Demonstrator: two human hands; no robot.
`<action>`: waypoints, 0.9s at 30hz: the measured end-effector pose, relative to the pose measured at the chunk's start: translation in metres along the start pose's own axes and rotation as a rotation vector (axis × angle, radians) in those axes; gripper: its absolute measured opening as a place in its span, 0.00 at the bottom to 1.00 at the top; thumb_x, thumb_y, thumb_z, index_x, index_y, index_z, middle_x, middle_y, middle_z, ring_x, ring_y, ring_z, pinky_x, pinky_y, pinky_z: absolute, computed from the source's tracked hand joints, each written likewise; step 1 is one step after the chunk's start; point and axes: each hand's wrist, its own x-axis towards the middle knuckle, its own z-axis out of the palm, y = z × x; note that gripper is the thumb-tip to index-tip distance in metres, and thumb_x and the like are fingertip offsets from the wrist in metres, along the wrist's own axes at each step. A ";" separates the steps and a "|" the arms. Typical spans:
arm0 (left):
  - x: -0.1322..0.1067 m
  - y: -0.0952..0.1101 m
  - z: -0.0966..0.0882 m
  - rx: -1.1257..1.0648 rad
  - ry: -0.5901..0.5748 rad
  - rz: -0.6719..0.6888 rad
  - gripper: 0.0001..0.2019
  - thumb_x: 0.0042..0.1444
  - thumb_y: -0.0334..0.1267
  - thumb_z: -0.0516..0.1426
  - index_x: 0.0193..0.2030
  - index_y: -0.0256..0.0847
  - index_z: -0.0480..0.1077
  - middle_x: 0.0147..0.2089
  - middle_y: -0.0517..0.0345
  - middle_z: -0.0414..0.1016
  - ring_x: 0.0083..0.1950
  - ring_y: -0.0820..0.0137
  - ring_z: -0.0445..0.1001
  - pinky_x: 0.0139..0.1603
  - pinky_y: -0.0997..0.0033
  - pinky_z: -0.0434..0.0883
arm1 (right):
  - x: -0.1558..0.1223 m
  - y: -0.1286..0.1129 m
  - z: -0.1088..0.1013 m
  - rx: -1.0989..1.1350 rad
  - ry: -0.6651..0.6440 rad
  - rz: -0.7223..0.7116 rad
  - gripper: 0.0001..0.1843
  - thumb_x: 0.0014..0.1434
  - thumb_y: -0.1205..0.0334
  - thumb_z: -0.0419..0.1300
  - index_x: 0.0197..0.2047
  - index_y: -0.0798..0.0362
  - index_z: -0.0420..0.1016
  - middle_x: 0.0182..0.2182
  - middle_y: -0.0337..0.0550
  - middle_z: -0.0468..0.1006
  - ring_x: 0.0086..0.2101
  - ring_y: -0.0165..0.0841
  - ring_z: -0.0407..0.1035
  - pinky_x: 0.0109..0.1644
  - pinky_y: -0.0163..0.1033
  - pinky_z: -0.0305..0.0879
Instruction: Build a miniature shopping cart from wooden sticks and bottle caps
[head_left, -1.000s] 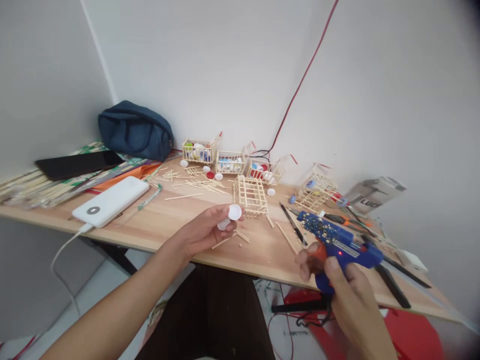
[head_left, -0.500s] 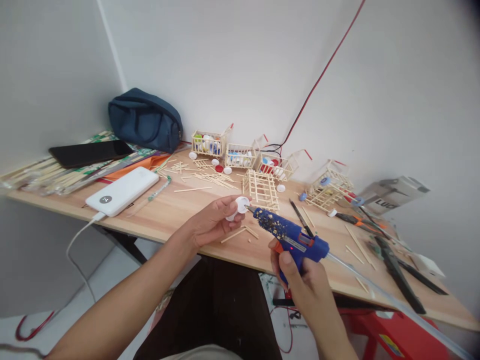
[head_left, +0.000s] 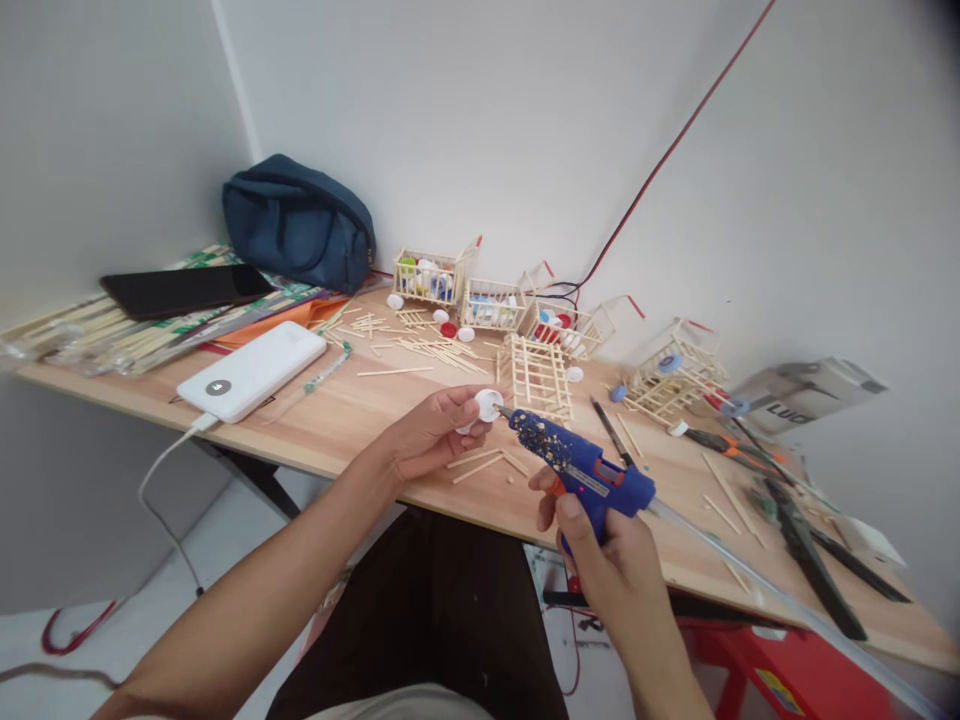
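Between the fingers of my left hand (head_left: 431,435) is a white bottle cap (head_left: 490,404), its hollow side turned toward the right; another white edge shows below it in the same grip. My right hand (head_left: 607,550) is wrapped round a blue hot glue gun (head_left: 574,465), with a clear glue stick (head_left: 720,550) trailing from its back. The gun's metal nozzle reaches the inside of the cap; whether it touches is too small to tell. Behind the gun lies a slatted wooden-stick frame (head_left: 536,375). Loose sticks (head_left: 480,465) rest on the table below my left hand.
Several small stick carts with cap wheels, such as one cart (head_left: 429,275), line the wall. A white power bank (head_left: 253,370), a black phone (head_left: 186,290) and a blue pouch (head_left: 300,222) lie left. Pliers (head_left: 731,445), a pen (head_left: 611,432) and a black saw-like tool (head_left: 810,560) lie right.
The view has shifted slightly, so the table things sit a little further right. Both hands keep their holds, the nozzle still at the cap; a finger of my right hand has loosened near the trigger.
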 end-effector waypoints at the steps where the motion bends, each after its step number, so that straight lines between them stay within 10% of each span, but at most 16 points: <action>1: 0.000 0.000 -0.001 0.001 -0.004 0.008 0.21 0.44 0.41 0.69 0.43 0.32 0.76 0.31 0.58 0.67 0.27 0.81 0.60 0.26 0.81 0.57 | 0.000 0.000 0.001 0.018 -0.027 0.021 0.18 0.64 0.48 0.53 0.42 0.54 0.74 0.26 0.40 0.72 0.22 0.28 0.64 0.22 0.32 0.57; 27: -0.001 -0.002 -0.005 -0.012 -0.017 0.012 0.19 0.46 0.39 0.69 0.45 0.33 0.77 0.35 0.56 0.70 0.28 0.82 0.61 0.27 0.81 0.59 | 0.006 0.007 0.007 -0.080 -0.062 0.023 0.19 0.63 0.47 0.54 0.40 0.55 0.74 0.29 0.43 0.76 0.27 0.32 0.68 0.27 0.34 0.59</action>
